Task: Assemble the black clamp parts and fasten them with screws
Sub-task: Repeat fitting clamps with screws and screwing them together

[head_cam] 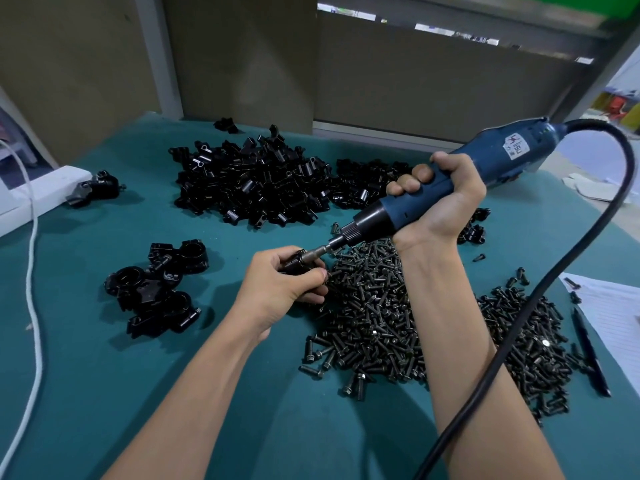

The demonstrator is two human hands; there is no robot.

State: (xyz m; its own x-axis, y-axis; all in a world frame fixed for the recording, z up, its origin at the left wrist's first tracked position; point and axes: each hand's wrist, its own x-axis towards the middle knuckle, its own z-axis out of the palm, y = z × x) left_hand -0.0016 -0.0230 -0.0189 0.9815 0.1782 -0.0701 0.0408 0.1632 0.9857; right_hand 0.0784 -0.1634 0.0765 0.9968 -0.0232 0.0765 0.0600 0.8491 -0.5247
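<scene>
Head view: our left hand [287,287] curls round black clamp [292,264], steadying it above green felt table [86,375], just beside heap of dark, ridged screws [381,317]. Our right hand [441,199] clenches blue plastic screwdriver [485,161], steel bit angled down into clamp, likely seating screw. Glossy, blocky clamp parts [256,181] heaped behind within reach; assembled clamps [156,289] lie left.

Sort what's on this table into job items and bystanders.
In use: clamp in left hand, blue screwdriver in right hand, screw pile, clamp-part pile, assembled clamps.
Lying about: pen, paper sheet, white cord, white block.
</scene>
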